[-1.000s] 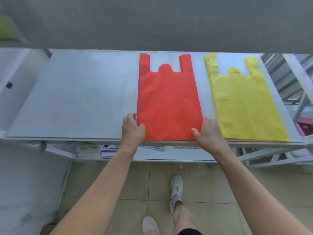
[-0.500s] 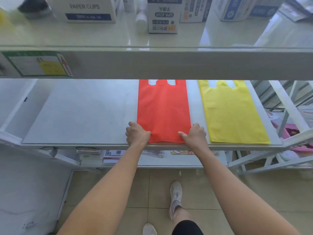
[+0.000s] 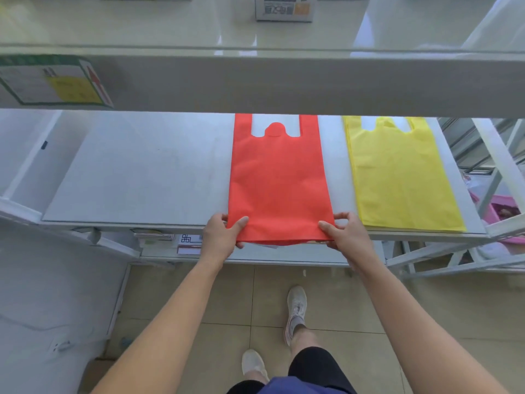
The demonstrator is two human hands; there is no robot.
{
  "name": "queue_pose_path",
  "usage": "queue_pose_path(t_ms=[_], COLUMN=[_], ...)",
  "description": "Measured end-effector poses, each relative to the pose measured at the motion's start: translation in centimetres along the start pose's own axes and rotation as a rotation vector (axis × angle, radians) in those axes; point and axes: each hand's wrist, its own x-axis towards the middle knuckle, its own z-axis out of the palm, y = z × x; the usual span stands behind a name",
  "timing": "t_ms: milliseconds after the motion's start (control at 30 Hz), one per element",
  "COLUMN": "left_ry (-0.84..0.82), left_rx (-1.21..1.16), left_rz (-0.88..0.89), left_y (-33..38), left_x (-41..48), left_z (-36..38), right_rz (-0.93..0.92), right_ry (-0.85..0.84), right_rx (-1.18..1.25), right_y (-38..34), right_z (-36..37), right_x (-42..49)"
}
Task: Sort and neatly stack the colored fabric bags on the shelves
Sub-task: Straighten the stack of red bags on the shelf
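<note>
Head view: the red fabric bag [image 3: 278,180] lies flat at the shelf's [image 3: 142,172] front edge. The left hand [image 3: 220,234] and right hand [image 3: 345,233] each pinch a near corner. It looks thin, light and limp, so it is best held at both corners.

The upper shelf [image 3: 284,83] hides the handle tops of the red bag [image 3: 278,180] and yellow bag [image 3: 397,177]. Its sticker [image 3: 54,81] is too blurred to read; the box [image 3: 284,9] above is cut off.

Barcoded box [image 3: 284,8] at top; pink bin [image 3: 500,201] far right.
</note>
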Motion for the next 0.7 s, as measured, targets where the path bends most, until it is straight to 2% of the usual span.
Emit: queue_pose_path(t_ms=[67,133,167,233,300,367,500,700], left_ry=[0.150,0.320,0.341,0.225,0.092,0.023,-0.164,-0.224], left_rx=[0.228,0.433,0.498,0.628,0.799,0.861,0.962,1.105], left_rz=[0.060,0.363,0.561,0.880,1.041,1.105,1.110,1.014], left_y=[-0.9,-1.4,-1.1,-0.3,0.4,1.5,2.8,3.8], left_x=[-0.7,-1.3,-1.6,-1.9,-1.7,-1.6,-1.6,-2.1], left_z=[0.1,1.0,1.5,2.5,3.5,4.3,5.6,4.6], right_rz=[-0.011,-0.006,0.005,0.026,0.038,0.035,0.012,0.025], right_ry=[0.017,0.013,0.009,-0.005,-0.021,-0.031,-0.064,-0.109], right_rx=[0.028,0.078,0.103,0.161,0.228,0.268,0.280,0.228], right_y=[0.8,1.4,1.7,2.0,2.0,2.0,2.0,2.1], right_z=[0.2,0.5,0.6,0.4,0.2,0.1,0.1,-0.4], right_x=[-0.9,-1.2,-1.2,-1.3,-1.4,-1.5,-1.6,-1.9])
